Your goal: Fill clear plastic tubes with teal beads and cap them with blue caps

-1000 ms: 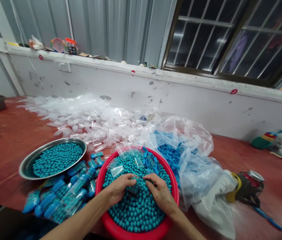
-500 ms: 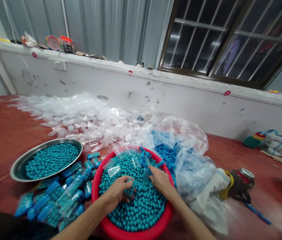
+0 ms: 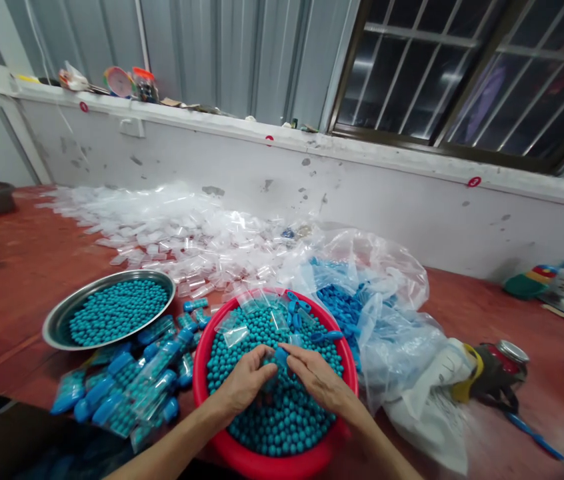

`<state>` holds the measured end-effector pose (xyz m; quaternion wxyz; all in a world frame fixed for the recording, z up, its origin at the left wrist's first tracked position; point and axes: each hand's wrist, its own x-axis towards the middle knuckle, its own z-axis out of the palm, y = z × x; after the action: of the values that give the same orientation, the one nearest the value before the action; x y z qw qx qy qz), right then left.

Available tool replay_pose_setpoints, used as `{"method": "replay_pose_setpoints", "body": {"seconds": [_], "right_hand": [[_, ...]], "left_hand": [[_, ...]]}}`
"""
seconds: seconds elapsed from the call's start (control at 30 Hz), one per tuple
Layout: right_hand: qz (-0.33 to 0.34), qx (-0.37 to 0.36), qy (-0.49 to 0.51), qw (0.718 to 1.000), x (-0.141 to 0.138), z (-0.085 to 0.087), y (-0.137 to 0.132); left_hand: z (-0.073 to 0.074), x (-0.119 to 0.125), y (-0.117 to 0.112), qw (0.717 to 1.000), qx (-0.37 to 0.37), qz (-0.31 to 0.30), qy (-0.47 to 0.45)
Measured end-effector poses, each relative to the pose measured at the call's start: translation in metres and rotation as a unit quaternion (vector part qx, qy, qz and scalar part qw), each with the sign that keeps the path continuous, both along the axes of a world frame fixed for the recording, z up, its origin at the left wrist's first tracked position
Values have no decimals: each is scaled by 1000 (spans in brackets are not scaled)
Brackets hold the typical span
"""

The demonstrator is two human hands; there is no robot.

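Observation:
A red basin (image 3: 201, 363) full of round teal beads (image 3: 282, 427) sits in front of me. Over it, my left hand (image 3: 247, 383) curls around a small clear plastic container, mostly hidden by the fingers. My right hand (image 3: 318, 377) meets it from the other side, its fingers on a blue cap (image 3: 281, 357) at the container's top. Whether the cap is seated cannot be seen. Several clear empty sleeves (image 3: 236, 335) and loose blue caps (image 3: 298, 310) lie on the beads near the basin's far rim.
Left of the basin are capped bead-filled containers (image 3: 155, 370) and a steel bowl (image 3: 52, 327) of beads. Clear sleeves (image 3: 177, 227) are heaped behind. A plastic bag (image 3: 397, 333) of blue caps stands right, near a red jar with a metal lid (image 3: 509, 353).
My right hand has come from the loose caps at the basin's far right to my left hand, bringing a blue cap. The camera view has shifted slightly.

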<state>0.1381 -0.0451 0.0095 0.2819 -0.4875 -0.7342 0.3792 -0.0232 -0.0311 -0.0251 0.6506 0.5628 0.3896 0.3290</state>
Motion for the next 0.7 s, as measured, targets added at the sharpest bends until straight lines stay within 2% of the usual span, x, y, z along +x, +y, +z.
{"method": "replay_pose_setpoints", "body": {"seconds": [0.13, 0.23, 0.47, 0.63, 0.7], "right_hand": [[-63, 10, 68, 996, -5, -10, 3], [-97, 45, 76, 991, -10, -13, 0], [26, 99, -4, 995, -6, -2, -9], [16, 137, -7, 990, -9, -13, -15], [17, 124, 2, 992, -5, -14, -15]], "left_hand": [[3, 3, -6, 1000, 7, -3, -17], [5, 5, -10, 999, -8, 25, -31], [8, 6, -17, 997, -23, 62, -42], [13, 12, -20, 993, -23, 112, -7], [14, 10, -19, 994, -16, 108, 3]]}}
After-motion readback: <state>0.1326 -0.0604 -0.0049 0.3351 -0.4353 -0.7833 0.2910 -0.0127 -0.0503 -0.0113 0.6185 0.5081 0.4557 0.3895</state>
